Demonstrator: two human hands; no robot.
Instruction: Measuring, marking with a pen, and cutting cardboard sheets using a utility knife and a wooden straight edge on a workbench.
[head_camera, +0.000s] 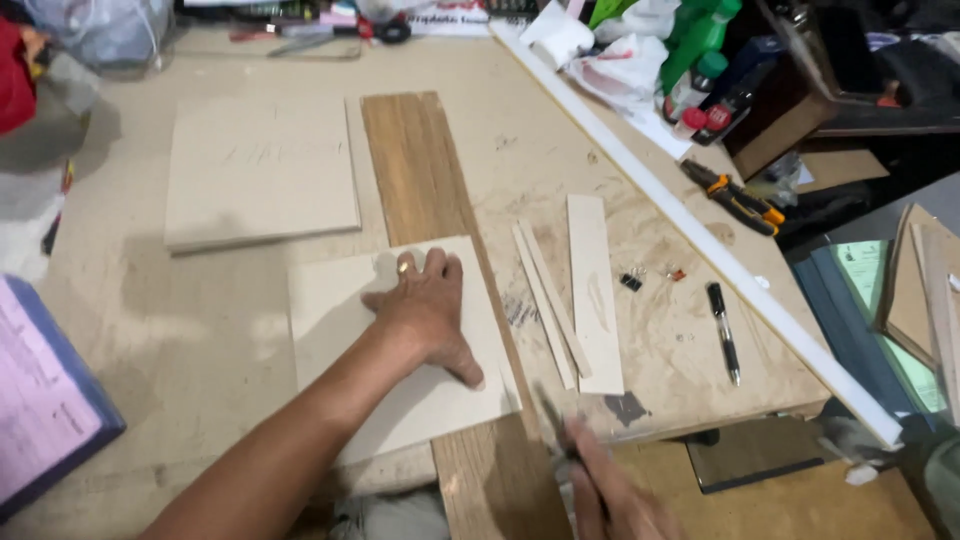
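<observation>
Left hand: the left hand (425, 315) lies flat, fingers spread, palm down on the near panel (400, 350), clamped on nothing.
Right hand: the right hand (615, 495) is at the bottom edge, blurred, fingers closed around a thin dark tool (553, 420) whose tip points toward the panel's right edge.
Near panel: pale and square, it rests partly on the plank (420, 190) and partly on the table (200, 340), close to the table's front edge.
Plank: brown wood, running from the middle of the table toward the person, under the panel's right side.
Far panel: a second pale panel (260, 170) lies left of the plank, apart from the near one.
Strips: thin pale strips (575, 295) lie right of the plank, near a small binder clip (630, 282).
Pen: a black pen (724, 330) lies further right, just beside the white rail (700, 235).
Pliers: orange-handled pliers (735, 197) sit beyond the rail.
</observation>
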